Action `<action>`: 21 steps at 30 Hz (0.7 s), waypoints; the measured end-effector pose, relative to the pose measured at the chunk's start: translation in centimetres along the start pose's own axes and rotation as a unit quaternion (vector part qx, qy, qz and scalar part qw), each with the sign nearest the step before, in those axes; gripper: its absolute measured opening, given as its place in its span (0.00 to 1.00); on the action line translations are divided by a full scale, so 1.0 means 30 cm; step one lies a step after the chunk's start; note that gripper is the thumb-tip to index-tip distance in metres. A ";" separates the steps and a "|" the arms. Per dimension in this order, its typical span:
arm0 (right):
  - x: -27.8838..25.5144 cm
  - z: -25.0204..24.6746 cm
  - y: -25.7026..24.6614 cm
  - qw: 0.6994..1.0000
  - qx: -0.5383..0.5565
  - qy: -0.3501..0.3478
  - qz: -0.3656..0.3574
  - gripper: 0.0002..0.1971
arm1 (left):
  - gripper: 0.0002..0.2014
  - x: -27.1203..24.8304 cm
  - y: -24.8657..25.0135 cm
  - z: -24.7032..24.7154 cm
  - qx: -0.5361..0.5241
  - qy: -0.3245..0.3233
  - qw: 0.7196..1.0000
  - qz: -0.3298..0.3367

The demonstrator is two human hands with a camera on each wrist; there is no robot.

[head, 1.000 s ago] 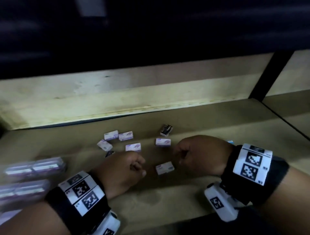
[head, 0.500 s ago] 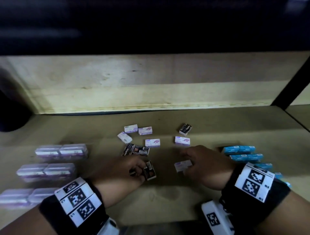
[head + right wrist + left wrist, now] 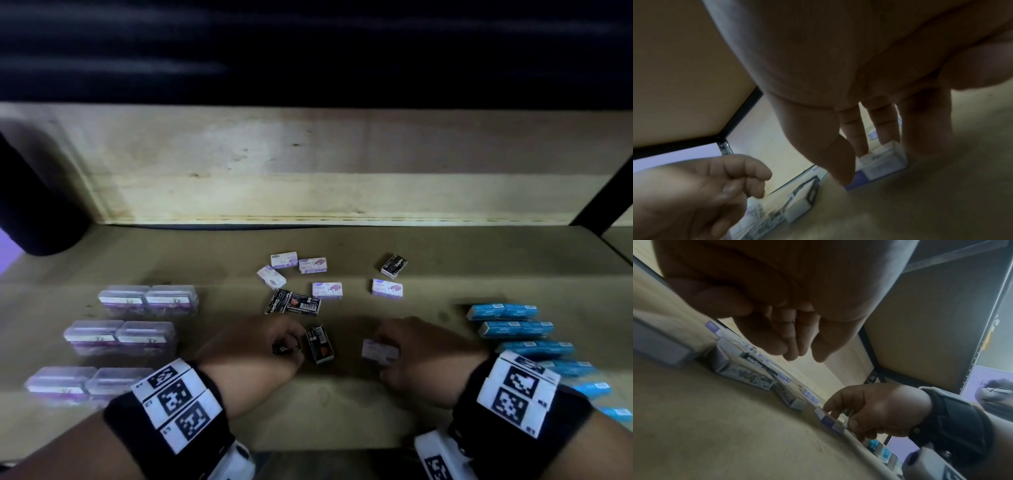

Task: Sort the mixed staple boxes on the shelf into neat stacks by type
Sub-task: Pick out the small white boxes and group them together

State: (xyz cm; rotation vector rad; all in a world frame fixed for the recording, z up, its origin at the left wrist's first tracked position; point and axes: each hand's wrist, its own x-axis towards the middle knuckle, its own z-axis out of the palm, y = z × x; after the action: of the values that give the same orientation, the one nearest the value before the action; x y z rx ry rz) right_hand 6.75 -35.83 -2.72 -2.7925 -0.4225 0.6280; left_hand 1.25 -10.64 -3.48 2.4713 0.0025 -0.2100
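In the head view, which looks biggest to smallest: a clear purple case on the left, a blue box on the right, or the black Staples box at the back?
1. Clear purple case, largest.
2. Blue box, long and thin; it is blurred, so less sure.
3. Black Staples box, smallest, though it lies farthest from the camera, which shrinks it.

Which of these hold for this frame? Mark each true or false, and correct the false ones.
1. The right hand pinches a white-and-purple box. True.
2. The blue boxes sit left of the loose pile. False: they line the right side; clear cases are on the left.
3. A black box lies between the two hands. True.
4. The left hand lies flat and open. False: its fingers curl round a dark box.
5. The loose boxes are already stacked. False: they lie scattered singly on the shelf.
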 end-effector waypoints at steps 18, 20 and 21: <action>-0.013 0.017 0.005 1.000 0.022 0.009 -0.005 0.18 | 0.10 0.008 0.005 0.028 0.013 0.009 1.000 0.019; -0.011 -0.001 0.010 0.999 0.035 0.003 -0.007 0.18 | 0.10 0.007 0.007 0.032 0.026 0.009 0.999 0.017; -0.009 -0.009 0.013 0.999 0.041 0.000 -0.006 0.19 | 0.10 0.006 0.008 0.034 0.032 0.011 0.999 0.016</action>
State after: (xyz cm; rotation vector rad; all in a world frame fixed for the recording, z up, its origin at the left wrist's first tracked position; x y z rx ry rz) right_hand 6.73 -36.33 -2.50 -2.7098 -0.4035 0.6283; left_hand 1.29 -11.47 -4.15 2.5361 -0.0354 -0.1726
